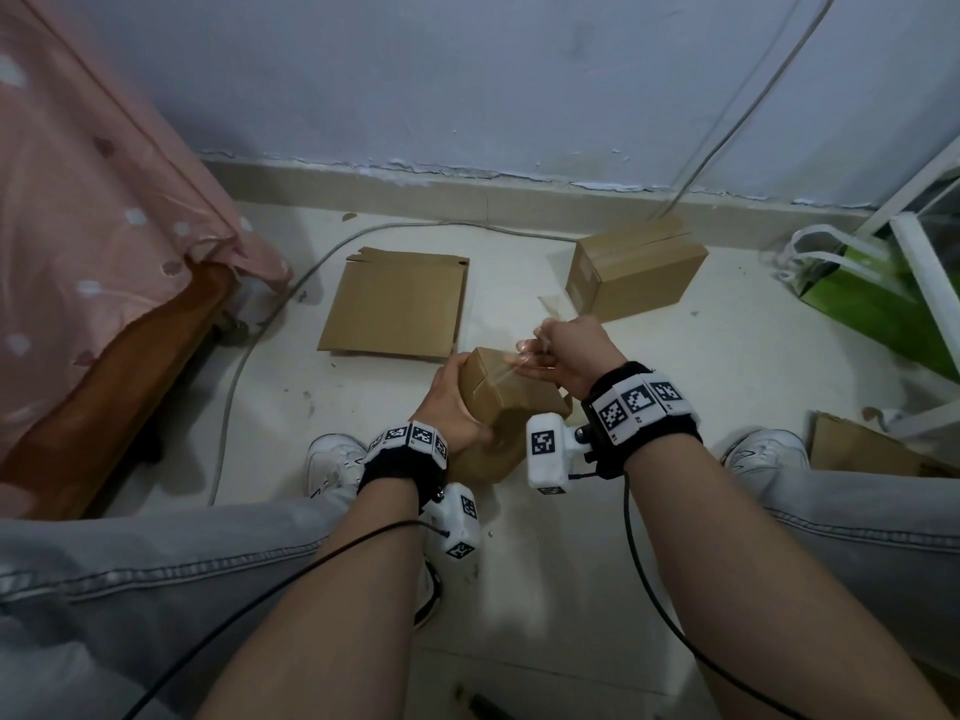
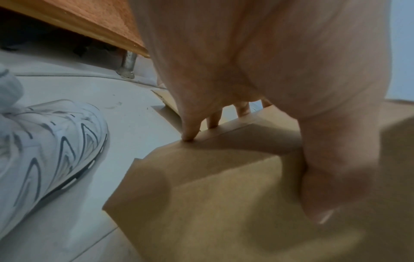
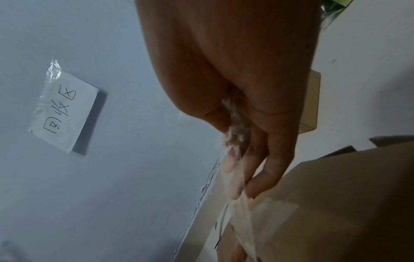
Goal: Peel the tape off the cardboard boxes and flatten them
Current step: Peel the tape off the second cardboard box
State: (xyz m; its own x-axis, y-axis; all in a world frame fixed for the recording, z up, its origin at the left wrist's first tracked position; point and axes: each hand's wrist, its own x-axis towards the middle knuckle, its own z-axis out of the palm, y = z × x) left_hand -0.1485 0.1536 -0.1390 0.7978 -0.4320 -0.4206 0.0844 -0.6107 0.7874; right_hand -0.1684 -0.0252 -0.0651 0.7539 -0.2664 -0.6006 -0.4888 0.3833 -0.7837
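Ideally the small box (image 1: 498, 402), gripped by the left hand (image 1: 452, 402), is held steady while the clear tape (image 1: 519, 363), pinched by the right hand (image 1: 574, 356), is drawn off low and slowly

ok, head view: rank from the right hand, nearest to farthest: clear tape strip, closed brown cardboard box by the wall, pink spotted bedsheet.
1. Clear tape strip: pinched in the right hand, peeling off the held box.
2. Closed brown cardboard box: on the floor beyond the hand, near the wall.
3. Pink spotted bedsheet: far left.
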